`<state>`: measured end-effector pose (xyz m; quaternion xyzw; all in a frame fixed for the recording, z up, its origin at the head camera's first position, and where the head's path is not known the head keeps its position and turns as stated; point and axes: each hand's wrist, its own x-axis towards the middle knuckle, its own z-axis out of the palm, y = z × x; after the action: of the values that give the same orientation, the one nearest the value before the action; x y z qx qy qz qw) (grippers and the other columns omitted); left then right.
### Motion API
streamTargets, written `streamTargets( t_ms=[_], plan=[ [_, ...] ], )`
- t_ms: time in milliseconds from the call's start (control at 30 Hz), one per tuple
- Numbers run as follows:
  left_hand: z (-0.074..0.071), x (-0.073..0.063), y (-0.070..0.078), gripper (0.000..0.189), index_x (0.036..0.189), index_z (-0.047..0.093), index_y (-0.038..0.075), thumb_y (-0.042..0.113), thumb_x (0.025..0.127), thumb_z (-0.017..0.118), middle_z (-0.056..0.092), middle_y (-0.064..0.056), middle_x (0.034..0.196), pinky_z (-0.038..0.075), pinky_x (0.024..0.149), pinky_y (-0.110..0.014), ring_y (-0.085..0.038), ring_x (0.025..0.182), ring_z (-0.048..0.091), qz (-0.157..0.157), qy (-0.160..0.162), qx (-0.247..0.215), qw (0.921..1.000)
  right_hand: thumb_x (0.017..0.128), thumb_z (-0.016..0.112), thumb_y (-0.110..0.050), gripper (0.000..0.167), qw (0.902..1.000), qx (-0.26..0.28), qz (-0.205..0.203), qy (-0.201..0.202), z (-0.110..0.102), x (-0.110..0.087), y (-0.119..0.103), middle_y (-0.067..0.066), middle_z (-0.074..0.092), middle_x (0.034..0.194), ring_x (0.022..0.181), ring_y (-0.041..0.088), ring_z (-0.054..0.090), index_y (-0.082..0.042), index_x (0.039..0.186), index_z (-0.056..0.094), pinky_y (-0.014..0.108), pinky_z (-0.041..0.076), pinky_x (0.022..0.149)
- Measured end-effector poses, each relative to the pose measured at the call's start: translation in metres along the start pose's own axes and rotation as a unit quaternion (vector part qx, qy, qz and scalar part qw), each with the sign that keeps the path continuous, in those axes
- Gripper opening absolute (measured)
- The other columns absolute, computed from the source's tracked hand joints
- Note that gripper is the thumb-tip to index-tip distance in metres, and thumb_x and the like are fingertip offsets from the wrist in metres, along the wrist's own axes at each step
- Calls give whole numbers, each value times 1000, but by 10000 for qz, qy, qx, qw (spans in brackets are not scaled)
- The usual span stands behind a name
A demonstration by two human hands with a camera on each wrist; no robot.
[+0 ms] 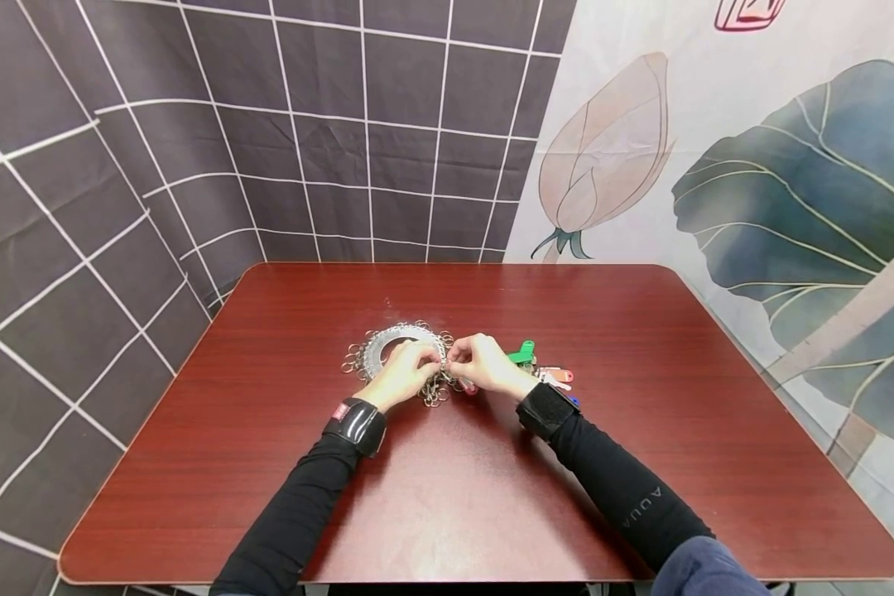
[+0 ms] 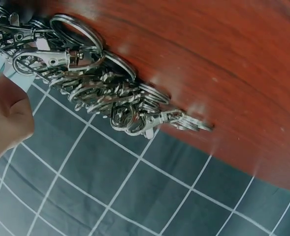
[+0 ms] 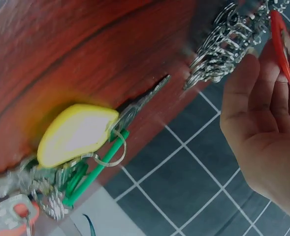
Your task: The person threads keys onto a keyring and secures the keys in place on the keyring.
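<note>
Cropped blue sleeve [image 1: 704, 567], left hand [image 1: 406, 372] overlapping grey ring [image 1: 373, 354], red tag [image 1: 470, 387] half-hidden

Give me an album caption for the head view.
Left hand and right hand meet at a silver ring fringed with clasps, green tag and orange tag nearby on the table.

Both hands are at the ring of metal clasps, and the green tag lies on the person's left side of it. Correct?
Wrong side: in the head view, the green tag lies on the person's right of the ring of metal clasps. The rest stands.
</note>
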<state>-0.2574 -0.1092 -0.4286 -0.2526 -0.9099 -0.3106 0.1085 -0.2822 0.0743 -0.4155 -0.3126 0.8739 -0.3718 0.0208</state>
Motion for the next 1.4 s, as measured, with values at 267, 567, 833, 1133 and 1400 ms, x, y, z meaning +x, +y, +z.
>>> streamTargets(
  t_ms=[267,567,833,1133,1400],
  plan=[
    [-1,1,2,11,89,69,5,-1,83,61,70,-9,87,51,82,-38,-23,86,64,170,222,-205,9994,87,62,-7,12,9956,840,41,-414,0,3,-4,10,65,66,51,4,52,3,86,70,20,44,55],
    [0,2,-2,13,84,66,8,-3,81,60,69,-4,79,49,70,-28,-14,74,60,82,422,-526,9977,90,58,-3,16,9778,1876,126,-921,2,2,-1,22,53,54,43,25,52,10,88,65,34,44,47],
    [0,1,-3,12,85,67,8,-1,80,62,71,-5,80,53,73,-32,-15,76,64,-114,454,-639,9969,89,59,-3,15,9827,1684,1,-772,4,2,2,11,62,67,57,7,54,9,91,67,21,45,57],
    [0,0,-2,9,84,66,8,1,79,65,73,-6,80,53,70,-30,-16,73,66,-195,479,-765,9957,86,63,-4,13,9888,1395,-114,-523,4,3,2,7,67,76,64,-2,53,7,90,69,15,45,62],
    [-1,2,-2,18,84,61,9,-6,73,59,69,-5,74,49,67,-25,-12,69,61,-357,377,-967,9940,85,62,-1,13,9908,1236,-108,-546,7,3,-2,9,63,68,54,3,51,8,91,67,16,43,56]
  ],
)
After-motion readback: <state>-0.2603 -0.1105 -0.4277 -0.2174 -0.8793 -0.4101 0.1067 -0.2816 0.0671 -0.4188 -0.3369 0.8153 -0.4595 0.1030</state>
